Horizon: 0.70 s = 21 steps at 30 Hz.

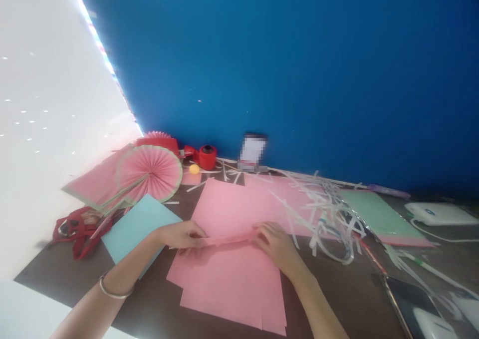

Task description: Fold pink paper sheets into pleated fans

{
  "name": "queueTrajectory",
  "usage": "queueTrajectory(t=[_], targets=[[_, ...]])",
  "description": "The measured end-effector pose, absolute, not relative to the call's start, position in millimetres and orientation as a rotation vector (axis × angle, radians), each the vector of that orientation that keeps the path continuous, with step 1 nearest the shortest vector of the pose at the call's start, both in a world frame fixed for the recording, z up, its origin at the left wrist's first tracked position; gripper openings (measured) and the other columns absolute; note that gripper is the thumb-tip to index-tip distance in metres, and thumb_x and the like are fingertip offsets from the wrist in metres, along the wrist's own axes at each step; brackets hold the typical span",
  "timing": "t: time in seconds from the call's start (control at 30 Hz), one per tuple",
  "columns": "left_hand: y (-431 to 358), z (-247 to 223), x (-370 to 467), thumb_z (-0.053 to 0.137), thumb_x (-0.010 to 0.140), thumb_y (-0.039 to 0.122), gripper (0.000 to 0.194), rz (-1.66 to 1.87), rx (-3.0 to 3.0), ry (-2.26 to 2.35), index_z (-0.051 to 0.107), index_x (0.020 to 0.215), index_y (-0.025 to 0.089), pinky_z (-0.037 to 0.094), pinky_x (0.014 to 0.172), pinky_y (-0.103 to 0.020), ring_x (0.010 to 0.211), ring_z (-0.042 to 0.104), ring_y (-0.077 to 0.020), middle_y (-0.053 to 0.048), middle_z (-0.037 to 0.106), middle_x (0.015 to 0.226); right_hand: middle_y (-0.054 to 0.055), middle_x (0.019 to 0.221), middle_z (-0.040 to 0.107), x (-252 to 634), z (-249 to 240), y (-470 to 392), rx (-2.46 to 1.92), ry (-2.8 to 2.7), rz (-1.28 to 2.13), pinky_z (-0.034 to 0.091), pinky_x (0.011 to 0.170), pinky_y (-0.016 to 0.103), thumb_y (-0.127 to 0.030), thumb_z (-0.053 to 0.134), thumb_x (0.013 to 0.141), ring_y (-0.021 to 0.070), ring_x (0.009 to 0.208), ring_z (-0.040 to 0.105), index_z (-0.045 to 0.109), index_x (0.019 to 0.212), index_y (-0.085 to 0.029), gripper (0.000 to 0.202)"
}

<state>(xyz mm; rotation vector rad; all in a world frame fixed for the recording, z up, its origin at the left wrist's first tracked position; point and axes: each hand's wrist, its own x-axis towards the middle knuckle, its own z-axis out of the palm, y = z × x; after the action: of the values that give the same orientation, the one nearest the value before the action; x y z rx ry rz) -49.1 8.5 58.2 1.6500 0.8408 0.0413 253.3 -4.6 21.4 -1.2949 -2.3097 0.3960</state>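
A narrow folded strip of pink paper (229,238) lies crosswise above a stack of pink paper sheets (235,284). My left hand (186,235) pinches the strip's left end between thumb and fingers. At the other end, my right hand (275,241) has its fingers closed on the strip, with the fingertips partly hidden. More pink sheets spread beneath and behind the strip. A light blue sheet (140,226) lies on the table under my left forearm. On that wrist sits a metal bangle (114,291).
A pink pleated paper fan (149,173) stands at the back left, near a red tape roll (207,157) and a yellow ball (194,169). White paper strips (322,204) and green sheets (385,211) lie right. A phone (413,299) rests front right. A blue wall (292,69) rises behind.
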Motion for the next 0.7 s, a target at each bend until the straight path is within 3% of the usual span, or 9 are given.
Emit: queueTrajectory(t=[0.17, 0.23, 0.4, 0.57, 0.63, 0.7], targets=[[9.7, 57.8, -52.8, 0.047, 0.08, 0.055, 0.046, 0.043, 1.613, 0.807, 0.058, 0.065, 0.012, 0.026, 0.031, -0.017, 0.038, 0.045, -0.0072, 0.0, 0.048, 0.05, 0.003, 0.089, 0.066, 260.2, 23.1, -7.0, -1.263, -2.289, 0.446, 0.045, 0.077, 0.037, -0.029, 0.061, 0.077, 0.021, 0.086, 0.059, 0.058, 0.084, -0.024, 0.009], [10.5, 56.8, -53.7, 0.047, 0.08, 0.054, 0.046, 0.033, 1.618, 0.806, 0.058, 0.066, 0.012, 0.027, 0.032, -0.017, 0.039, 0.045, -0.0069, -0.001, 0.05, 0.053, 0.002, 0.089, 0.066, 260.9, 22.3, -7.6, -1.226, -2.285, 0.467, 0.044, 0.079, 0.037, -0.027, 0.057, 0.08, 0.0198, 0.086, 0.058, 0.058, 0.081, -0.024, 0.003], [12.1, 53.5, -54.0, 0.045, 0.082, 0.051, 0.044, 0.07, 1.714, 0.802, 0.057, 0.065, 0.013, 0.03, 0.04, -0.019, 0.044, 0.041, -0.0073, 0.001, 0.047, 0.054, 0.002, 0.078, 0.064, 259.6, 19.8, -8.0, -1.266, -2.248, 0.533, 0.043, 0.077, 0.037, -0.03, 0.053, 0.082, 0.0186, 0.078, 0.058, 0.056, 0.069, -0.022, 0.015], [8.0, 55.2, -54.7, 0.044, 0.084, 0.034, 0.031, 0.163, 2.057, 0.921, 0.058, 0.064, 0.015, 0.03, 0.049, -0.022, 0.052, 0.045, -0.0111, -0.001, 0.051, 0.057, 0.004, 0.082, 0.065, 256.5, 19.2, -11.6, -1.426, -2.119, 0.524, 0.045, 0.073, 0.035, -0.034, 0.056, 0.079, 0.0199, 0.08, 0.058, 0.06, 0.083, -0.022, 0.013], [6.5, 56.9, -55.8, 0.044, 0.082, 0.027, 0.024, 0.243, 2.211, 1.071, 0.061, 0.069, 0.017, 0.032, 0.055, -0.023, 0.059, 0.051, -0.0143, -0.002, 0.057, 0.062, 0.004, 0.087, 0.066, 254.5, 20.9, -13.3, -1.438, -2.108, 0.534, 0.045, 0.076, 0.035, -0.032, 0.055, 0.079, 0.0207, 0.083, 0.059, 0.062, 0.09, -0.023, 0.016], [6.1, 57.7, -55.6, 0.043, 0.082, 0.023, 0.02, 0.387, 2.326, 1.226, 0.063, 0.077, 0.02, 0.037, 0.064, -0.025, 0.072, 0.056, -0.0183, -0.004, 0.062, 0.072, 0.004, 0.085, 0.066, 252.2, 24.5, -14.4, -1.461, -2.104, 0.616, 0.045, 0.074, 0.034, -0.032, 0.054, 0.079, 0.0204, 0.081, 0.06, 0.065, 0.086, -0.024, 0.015]])
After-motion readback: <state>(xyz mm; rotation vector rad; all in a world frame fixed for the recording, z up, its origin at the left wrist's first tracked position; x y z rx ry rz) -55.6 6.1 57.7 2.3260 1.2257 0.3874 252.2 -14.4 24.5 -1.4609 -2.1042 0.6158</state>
